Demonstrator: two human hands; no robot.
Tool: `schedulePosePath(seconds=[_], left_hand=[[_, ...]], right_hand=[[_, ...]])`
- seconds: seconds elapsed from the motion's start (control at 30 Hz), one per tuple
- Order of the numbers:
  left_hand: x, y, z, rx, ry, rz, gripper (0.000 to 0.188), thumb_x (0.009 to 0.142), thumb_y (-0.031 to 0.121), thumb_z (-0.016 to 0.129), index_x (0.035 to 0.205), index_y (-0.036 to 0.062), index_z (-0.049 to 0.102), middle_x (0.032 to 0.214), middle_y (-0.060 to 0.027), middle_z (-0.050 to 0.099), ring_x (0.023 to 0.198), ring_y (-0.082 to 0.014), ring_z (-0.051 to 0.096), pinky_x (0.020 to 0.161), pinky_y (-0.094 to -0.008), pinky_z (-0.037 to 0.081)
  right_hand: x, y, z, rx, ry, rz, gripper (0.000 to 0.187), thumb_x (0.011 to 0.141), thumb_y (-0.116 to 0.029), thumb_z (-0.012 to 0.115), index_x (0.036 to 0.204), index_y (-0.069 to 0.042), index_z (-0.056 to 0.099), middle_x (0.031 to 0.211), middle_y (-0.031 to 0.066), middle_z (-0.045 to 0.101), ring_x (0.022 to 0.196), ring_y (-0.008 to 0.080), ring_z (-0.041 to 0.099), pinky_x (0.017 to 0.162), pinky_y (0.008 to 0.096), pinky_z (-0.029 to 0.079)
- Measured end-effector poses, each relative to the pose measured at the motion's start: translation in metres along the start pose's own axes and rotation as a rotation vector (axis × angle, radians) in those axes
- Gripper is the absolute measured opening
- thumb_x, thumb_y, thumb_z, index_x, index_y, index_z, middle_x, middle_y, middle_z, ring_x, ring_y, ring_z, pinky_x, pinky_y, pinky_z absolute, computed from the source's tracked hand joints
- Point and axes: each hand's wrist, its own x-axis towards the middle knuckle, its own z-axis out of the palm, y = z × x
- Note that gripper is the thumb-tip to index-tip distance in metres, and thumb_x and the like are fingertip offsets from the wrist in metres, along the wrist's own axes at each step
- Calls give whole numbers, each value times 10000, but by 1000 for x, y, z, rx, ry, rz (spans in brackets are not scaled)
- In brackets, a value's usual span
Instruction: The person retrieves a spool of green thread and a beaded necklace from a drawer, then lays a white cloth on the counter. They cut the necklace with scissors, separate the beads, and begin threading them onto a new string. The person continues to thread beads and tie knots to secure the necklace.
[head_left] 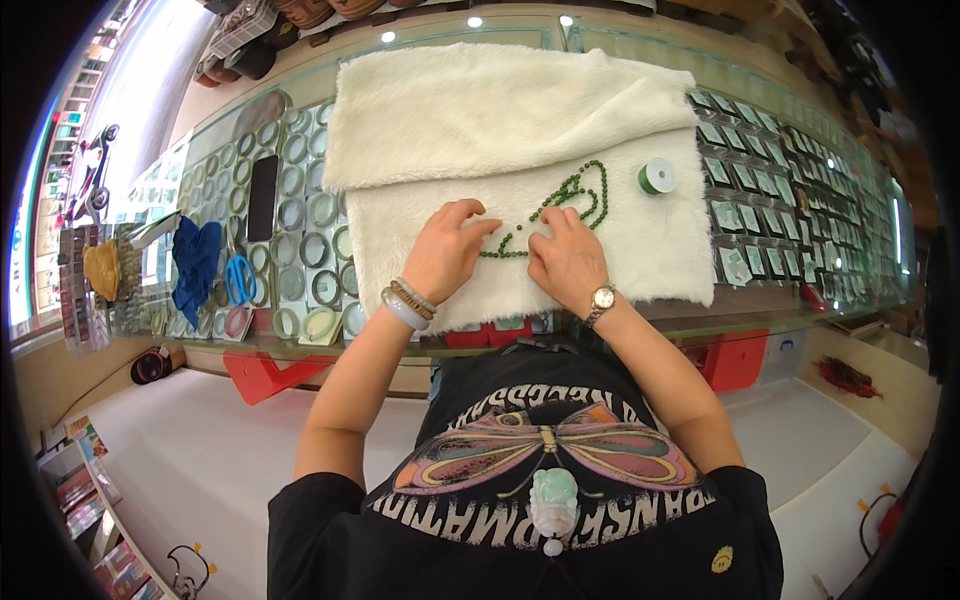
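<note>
A strand of dark green beads (603,190) lies looped on a cream fleece cloth (430,120), and a short row of the same beads (507,254) runs between my hands. My left hand (447,252) is left of the beads, its fingers bent and drawn toward the thumb; whatever they pinch is too small to make out. My right hand (568,258) rests at the lower end of the loop with its fingers curled in on the bead strand. Several loose beads (519,228) sit between the hands. Right of the loop stands a spool of green thread (657,177).
The cloth covers part of a glass display counter. On the left are rows of bangles (292,180), a black phone (262,198), blue-handled scissors (240,279) and a blue cloth (196,268). Rows of small packaged pieces (755,190) fill the right side.
</note>
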Motion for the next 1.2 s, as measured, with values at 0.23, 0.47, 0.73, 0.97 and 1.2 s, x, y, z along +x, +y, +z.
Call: schedulePosePath(seconds=[0.23, 0.47, 0.73, 0.97, 1.2], left_hand=[[-4, -2, 16, -132, 191, -173, 148, 770, 24, 706, 916, 43, 726, 920, -81, 640, 835, -255, 613, 751, -357, 498], [-49, -12, -9, -611, 419, -657, 104, 866, 42, 699, 941, -28, 718, 886, -36, 676, 797, -82, 611, 686, -225, 491], [-64, -16, -9, -1144, 398, -827, 130, 960, 106, 599, 1014, -8, 631, 989, -109, 688, 822, -125, 642, 734, -242, 520], [-63, -15, -8, -1461, 367, -782, 133, 1022, 147, 480, 1017, 38, 555, 1085, -165, 666, 909, -181, 672, 794, -293, 551], [-64, -15, -10, -1567, 345, -787, 163, 1037, 167, 441, 1025, 41, 544, 1107, -171, 655, 932, -196, 668, 829, -313, 551]], right_hand=[[-12, -8, -34, 179, 43, -43, 70, 711, -94, 666, 726, -51, 613, 1366, 194, 484, 1180, 363, 477, 961, 422, 423], [-40, -11, -46, 443, -92, 306, 65, 762, -93, 672, 755, -45, 628, 979, 110, 660, 794, 257, 609, 718, 339, 502], [-53, 1, -26, 969, -166, 592, 68, 885, -61, 650, 869, 3, 636, 721, 0, 633, 611, 39, 571, 541, 200, 482], [-54, 6, -20, 955, -201, 577, 87, 905, -76, 642, 928, 7, 652, 746, -6, 646, 616, 29, 568, 543, 195, 487], [-52, 1, -24, 914, -198, 542, 138, 906, -98, 647, 967, 17, 692, 715, -9, 651, 597, 20, 538, 527, 188, 438]])
